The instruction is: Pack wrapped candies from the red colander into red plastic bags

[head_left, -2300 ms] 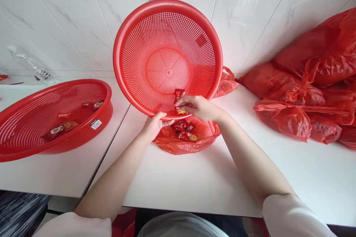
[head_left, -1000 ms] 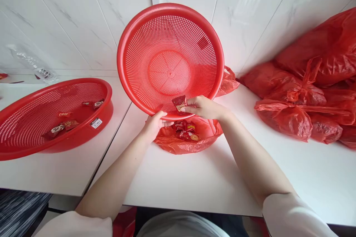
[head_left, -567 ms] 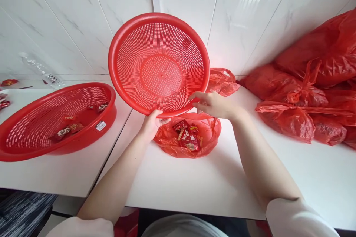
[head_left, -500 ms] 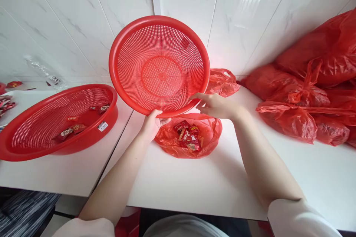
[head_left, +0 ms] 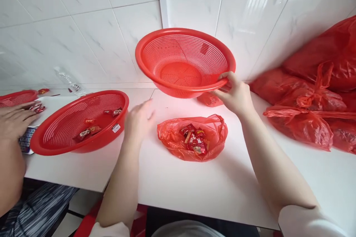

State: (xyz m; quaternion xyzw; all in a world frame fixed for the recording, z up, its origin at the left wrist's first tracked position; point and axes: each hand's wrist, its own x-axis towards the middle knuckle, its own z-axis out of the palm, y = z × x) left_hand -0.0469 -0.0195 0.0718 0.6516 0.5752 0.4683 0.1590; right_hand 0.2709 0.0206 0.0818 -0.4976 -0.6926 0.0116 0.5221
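My right hand [head_left: 236, 92] grips the right rim of a red plastic colander [head_left: 180, 74], which is tilted above the table near the wall, with nothing seen inside it. Off to the colander's lower left, my left hand [head_left: 139, 120] is blurred, its fingers apart and holding nothing. It is close to a second red colander [head_left: 111, 144], which leans on the table with several wrapped packets [head_left: 89, 132] in it. Below the raised colander an open red plastic bag [head_left: 178, 152] holds several small red packets [head_left: 195, 139].
Tied red plastic bags [head_left: 311, 118] are piled at the right by the wall. Another red bag [head_left: 210, 100] lies behind the open one. At the far left a co-worker's hand [head_left: 13, 118] rests over red packets beside a white tray [head_left: 51, 102]. A clear bottle [head_left: 68, 79] lies near the wall.
My left hand has let go of the colander's rim and moved left. My right hand has taken hold of the rim; the colander is now flatter and further right. A co-worker's hand has come into view.
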